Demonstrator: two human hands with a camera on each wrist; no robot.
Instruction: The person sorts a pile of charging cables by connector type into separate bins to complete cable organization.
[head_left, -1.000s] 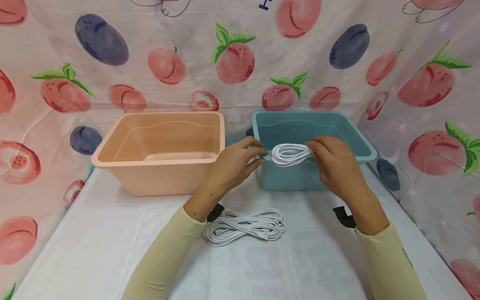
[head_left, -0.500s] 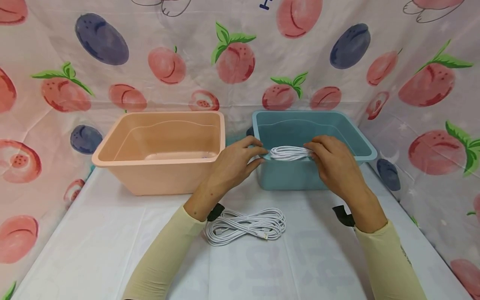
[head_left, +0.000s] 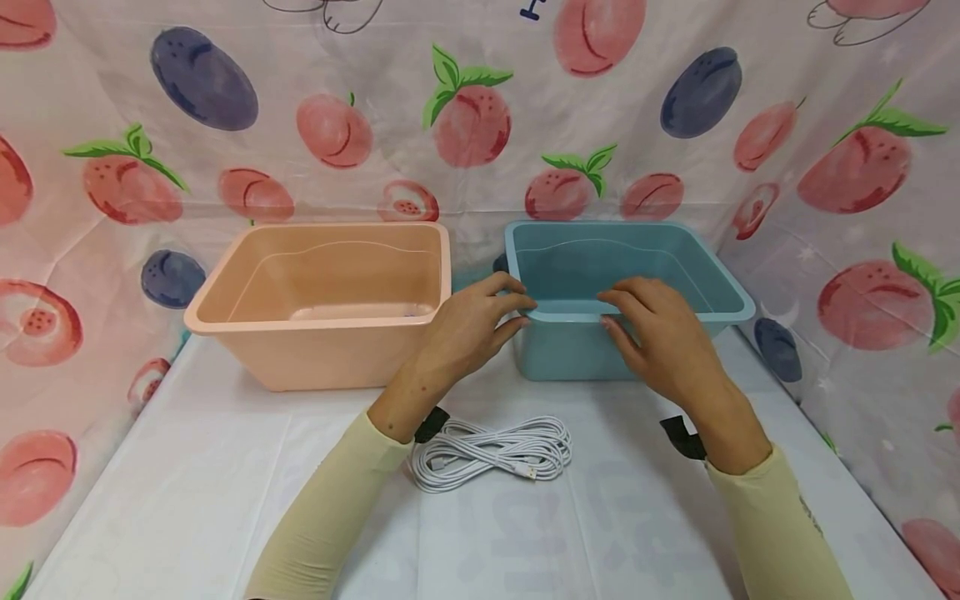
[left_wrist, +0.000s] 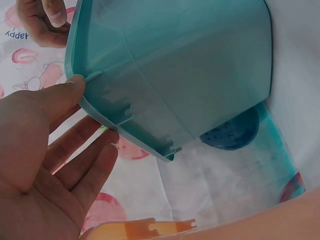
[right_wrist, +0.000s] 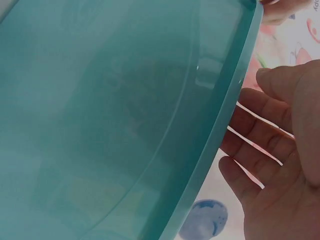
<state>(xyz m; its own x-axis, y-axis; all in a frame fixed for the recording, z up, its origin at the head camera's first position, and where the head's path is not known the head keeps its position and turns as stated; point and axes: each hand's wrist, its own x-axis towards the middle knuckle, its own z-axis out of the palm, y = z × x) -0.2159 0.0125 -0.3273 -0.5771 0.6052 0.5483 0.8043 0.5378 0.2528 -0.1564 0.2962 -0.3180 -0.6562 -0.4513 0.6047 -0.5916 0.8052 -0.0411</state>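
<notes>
A teal plastic tub [head_left: 720,279] stands at the back right of the white table. My left hand [head_left: 468,329] rests at its near left corner, thumb touching the rim [left_wrist: 82,82], fingers straight and holding nothing. Beside it, my right hand [head_left: 660,329] hovers over the tub's front rim with loosely spread fingers [right_wrist: 260,145] and is empty. In the right wrist view the teal wall [right_wrist: 125,100] fills the frame. A coiled white cable [head_left: 491,452] lies on the table between my forearms. No cable shows inside the tub from here.
A peach tub [head_left: 322,358] stands left of the teal one, a narrow gap between them. Fruit-print cloth [head_left: 480,117] hangs behind and on both sides. The white table cover [head_left: 187,483] stretches to the near edge.
My right hand held a small white cable coil over the teal tub, lowered it past the rim and let go. The coil is now out of sight. The left hand stayed put.
</notes>
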